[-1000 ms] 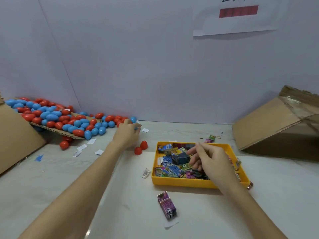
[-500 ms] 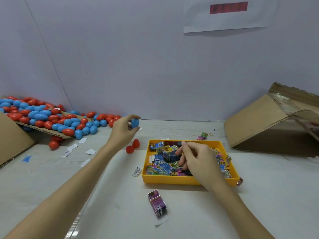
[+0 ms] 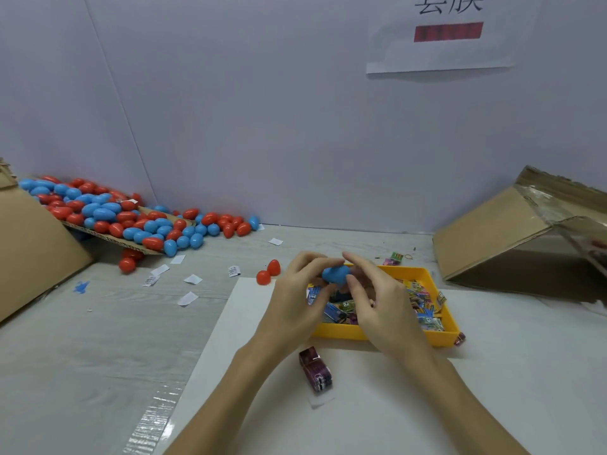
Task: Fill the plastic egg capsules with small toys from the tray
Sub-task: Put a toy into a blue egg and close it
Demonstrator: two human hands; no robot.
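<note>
Early stage: left hand (image 3: 295, 300) and right hand (image 3: 377, 300) pinching closed blue egg (image 3: 335, 274) above yellow tray (image 3: 437, 336) of toys; egg pile (image 3: 131, 221) waiting

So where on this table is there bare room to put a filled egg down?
Bare patches: the white sheet right of the purple toy box, below the yellow tray; and the grey tabletop at near left, below the paper slips. Crowded: the far left corner with the egg pile, and the tray, where both hands hold the blue egg.

Partly cut-off "膜" on wall sheet (image 3: 440, 37)
</note>
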